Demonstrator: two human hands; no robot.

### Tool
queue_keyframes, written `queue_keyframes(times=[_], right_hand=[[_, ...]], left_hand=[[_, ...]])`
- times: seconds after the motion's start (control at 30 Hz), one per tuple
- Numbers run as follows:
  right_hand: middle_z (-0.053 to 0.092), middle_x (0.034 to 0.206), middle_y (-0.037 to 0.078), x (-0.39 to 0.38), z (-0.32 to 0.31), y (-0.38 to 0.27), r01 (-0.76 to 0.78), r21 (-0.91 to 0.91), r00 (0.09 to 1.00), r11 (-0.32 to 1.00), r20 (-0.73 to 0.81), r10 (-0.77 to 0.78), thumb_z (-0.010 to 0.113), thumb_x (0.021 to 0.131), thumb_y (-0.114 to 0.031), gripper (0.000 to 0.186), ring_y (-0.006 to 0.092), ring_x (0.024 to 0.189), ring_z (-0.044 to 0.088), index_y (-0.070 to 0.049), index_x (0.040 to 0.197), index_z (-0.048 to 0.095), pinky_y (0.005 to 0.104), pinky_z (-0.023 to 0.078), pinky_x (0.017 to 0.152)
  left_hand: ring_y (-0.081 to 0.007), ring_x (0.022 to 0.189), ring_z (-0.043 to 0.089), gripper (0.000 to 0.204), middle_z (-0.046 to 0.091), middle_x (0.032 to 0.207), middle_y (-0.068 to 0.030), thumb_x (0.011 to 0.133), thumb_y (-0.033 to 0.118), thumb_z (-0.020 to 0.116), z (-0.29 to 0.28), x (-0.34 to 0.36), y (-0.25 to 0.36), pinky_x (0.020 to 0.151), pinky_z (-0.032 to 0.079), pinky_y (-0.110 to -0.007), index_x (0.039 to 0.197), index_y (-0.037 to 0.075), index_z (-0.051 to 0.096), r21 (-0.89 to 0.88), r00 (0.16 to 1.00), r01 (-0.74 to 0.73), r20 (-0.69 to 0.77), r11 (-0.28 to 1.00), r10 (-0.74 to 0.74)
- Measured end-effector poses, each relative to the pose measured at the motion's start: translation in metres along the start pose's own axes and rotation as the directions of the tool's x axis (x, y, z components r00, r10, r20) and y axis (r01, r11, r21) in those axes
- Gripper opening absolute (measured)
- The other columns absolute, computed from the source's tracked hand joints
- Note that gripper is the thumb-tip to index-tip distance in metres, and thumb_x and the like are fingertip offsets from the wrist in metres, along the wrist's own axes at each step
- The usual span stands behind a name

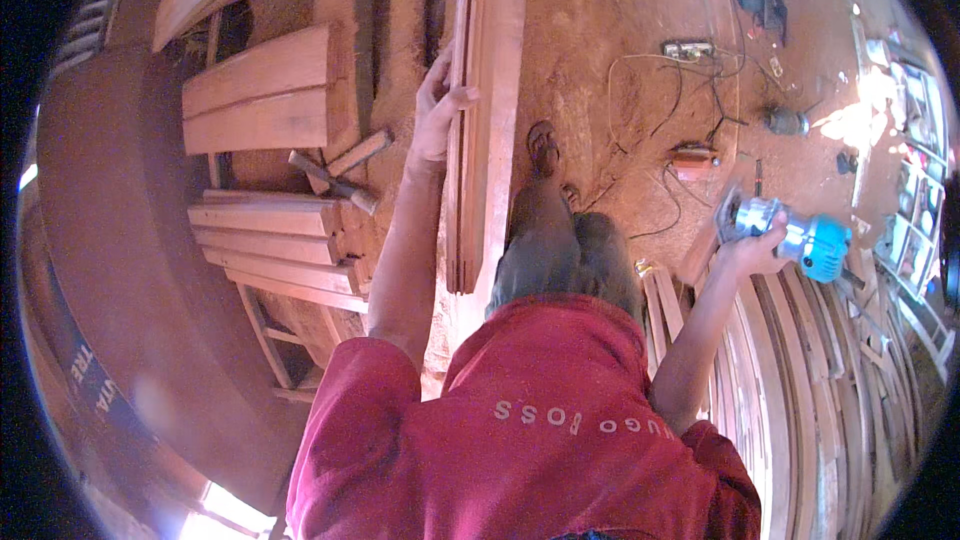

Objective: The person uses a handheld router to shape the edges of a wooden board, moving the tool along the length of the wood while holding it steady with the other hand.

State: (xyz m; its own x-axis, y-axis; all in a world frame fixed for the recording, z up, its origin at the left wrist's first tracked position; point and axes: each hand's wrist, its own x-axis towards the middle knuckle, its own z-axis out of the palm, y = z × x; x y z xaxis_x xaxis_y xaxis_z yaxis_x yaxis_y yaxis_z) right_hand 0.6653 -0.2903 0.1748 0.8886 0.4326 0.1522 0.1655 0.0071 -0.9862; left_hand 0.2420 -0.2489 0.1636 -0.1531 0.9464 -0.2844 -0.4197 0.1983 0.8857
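Note:
My left hand (437,112) is wrapped around the left edge of a long wooden board (507,50). Grooves run along the board's edge, and its far end leaves the top of the view. Out to the right, my right hand (757,248) grips a trim router (822,247) by its silvery body. The router has a blue motor cap, and its flat base points left, away from the board. Whether it is running I cannot tell.
Shorter planks (262,105) lie stacked on the left, near crossed wooden pieces (340,178). Long strips (790,360) fill the lower right. Cords, a power strip (688,50), an orange-red object (694,160) and a dark power tool (764,5) lie on the dusty ground.

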Motion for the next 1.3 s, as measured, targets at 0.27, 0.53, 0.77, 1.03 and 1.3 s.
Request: queue_keyframes(times=[0.27,0.53,0.77,1.03,1.3], right_hand=[[0.067,0.111,0.019,0.01,0.053,-0.043,0.025,0.207,0.999,0.978,-0.044,-0.017,0.077,0.082,-0.023,0.05,0.0283,0.089,0.069,0.009,0.116,0.059,0.043,0.058,0.078],[0.069,0.102,0.017,0.036,0.114,-0.055,-0.065,0.301,0.995,0.951,-0.057,0.087,0.076,0.081,-0.024,0.042,0.0295,0.085,0.069,0.006,0.108,0.064,0.0454,0.06,0.075],[0.07,0.095,0.015,0.082,0.217,-0.07,-0.141,0.405,0.989,0.903,0.007,0.151,0.079,0.077,-0.02,0.032,0.0281,0.077,0.071,0.002,0.096,0.065,0.043,0.063,0.067],[0.065,0.107,0.022,0.115,0.334,-0.092,-0.25,0.166,0.966,0.954,-0.021,0.257,0.083,0.073,-0.026,0.07,0.0315,0.087,0.069,0.013,0.117,0.044,0.0424,0.062,0.071],[0.07,0.101,0.018,0.097,0.416,-0.086,-0.239,0.335,0.967,0.911,-0.003,0.255,0.081,0.075,-0.023,0.047,0.0304,0.083,0.071,0.01,0.102,0.061,0.0416,0.062,0.069]], left_hand=[[-0.0246,0.133,0.051,0.1,0.053,0.144,-0.0162,0.066,0.018,0.079,-0.01,-0.041,0.058,0.115,0.036,-0.037,0.152,-0.006,0.034,-0.05,0.972,-0.229,-0.075,0.972,0.225],[-0.0267,0.135,0.049,0.104,0.047,0.149,-0.0195,0.066,0.02,0.082,-0.057,-0.049,0.115,0.116,0.035,-0.038,0.152,-0.009,0.032,0.13,0.831,-0.489,-0.23,0.862,0.506],[-0.0309,0.142,0.039,0.098,0.042,0.15,-0.023,0.06,0.024,0.088,-0.088,-0.018,0.108,0.117,0.032,-0.04,0.148,0.003,0.048,0.613,0.506,-0.274,-0.563,0.741,0.653],[-0.0368,0.134,0.045,0.094,0.048,0.14,-0.0234,0.061,0.031,0.091,-0.147,-0.012,0.058,0.114,0.037,-0.044,0.142,0.002,0.053,0.65,0.173,0.223,-0.76,0.727,0.626],[-0.0367,0.129,0.05,0.098,0.049,0.138,-0.0239,0.058,0.038,0.092,-0.22,-0.014,0.055,0.109,0.041,-0.046,0.142,0.005,0.054,0.465,-0.053,0.406,-0.848,0.787,0.528]])
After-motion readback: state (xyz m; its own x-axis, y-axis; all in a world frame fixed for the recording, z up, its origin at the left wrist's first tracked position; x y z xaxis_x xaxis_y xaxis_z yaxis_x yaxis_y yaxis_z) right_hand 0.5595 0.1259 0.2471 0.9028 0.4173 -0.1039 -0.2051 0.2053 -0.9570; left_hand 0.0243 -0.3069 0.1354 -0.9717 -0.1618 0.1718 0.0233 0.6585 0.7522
